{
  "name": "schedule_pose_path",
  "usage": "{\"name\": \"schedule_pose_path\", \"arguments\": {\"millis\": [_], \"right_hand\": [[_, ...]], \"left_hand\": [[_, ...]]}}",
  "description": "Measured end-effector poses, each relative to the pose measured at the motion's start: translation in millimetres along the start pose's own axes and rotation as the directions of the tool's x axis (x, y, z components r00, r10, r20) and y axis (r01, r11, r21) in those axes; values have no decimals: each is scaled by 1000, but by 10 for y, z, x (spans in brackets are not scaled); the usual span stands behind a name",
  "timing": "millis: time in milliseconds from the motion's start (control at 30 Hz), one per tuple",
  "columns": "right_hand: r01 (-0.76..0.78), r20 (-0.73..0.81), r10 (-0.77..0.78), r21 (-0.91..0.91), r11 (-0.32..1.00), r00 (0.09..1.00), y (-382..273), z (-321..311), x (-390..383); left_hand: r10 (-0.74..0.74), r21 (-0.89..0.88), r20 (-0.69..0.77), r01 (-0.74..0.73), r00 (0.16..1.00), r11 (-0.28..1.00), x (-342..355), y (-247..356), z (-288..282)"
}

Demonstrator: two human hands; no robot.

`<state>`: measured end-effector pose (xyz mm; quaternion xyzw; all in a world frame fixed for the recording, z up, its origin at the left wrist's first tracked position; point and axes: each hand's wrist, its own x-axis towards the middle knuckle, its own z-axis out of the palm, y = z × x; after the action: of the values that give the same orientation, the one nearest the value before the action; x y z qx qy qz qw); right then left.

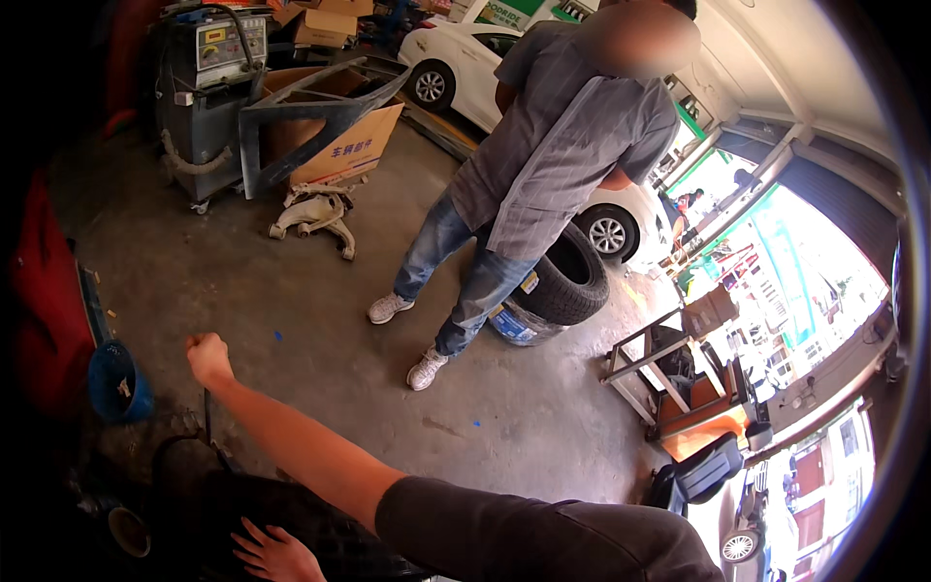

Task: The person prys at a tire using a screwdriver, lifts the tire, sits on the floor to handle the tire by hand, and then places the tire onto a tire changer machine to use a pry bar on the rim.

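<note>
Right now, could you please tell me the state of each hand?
Left hand: open, flat on the black tyre.
Right hand: closed fist; thin rod below, hold unclear.

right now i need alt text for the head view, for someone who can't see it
Seen from above, the person's right hand is a raised fist over a concrete garage floor, while the left hand lies flat on a dark tyre. Another person stands beside a leaning tyre, with a white car behind.
</note>
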<state>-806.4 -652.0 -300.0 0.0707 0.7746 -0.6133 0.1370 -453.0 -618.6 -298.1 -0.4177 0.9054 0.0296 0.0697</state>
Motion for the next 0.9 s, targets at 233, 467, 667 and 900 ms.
{"name": "schedule_pose_path", "arguments": {"millis": [233, 467, 667, 900], "right_hand": [[74, -95, -72, 19, 997, 993, 80, 73, 6], [157, -126, -152, 28, 987, 980, 137, 114, 34], [135, -108, -129, 49, 990, 986, 111, 142, 6], [140, -59, -137, 47, 989, 989, 133, 141, 34]], "left_hand": [[12, -14, -15, -12, 1000, 1000, 23, 34, -18], [31, -28, -38, -32, 999, 999, 37, 27, 26], [48, -19, -43, -49, 998, 999, 28, 34, 43], [37, -15, 12, -37, 999, 999, 35, 40, -18]]}}
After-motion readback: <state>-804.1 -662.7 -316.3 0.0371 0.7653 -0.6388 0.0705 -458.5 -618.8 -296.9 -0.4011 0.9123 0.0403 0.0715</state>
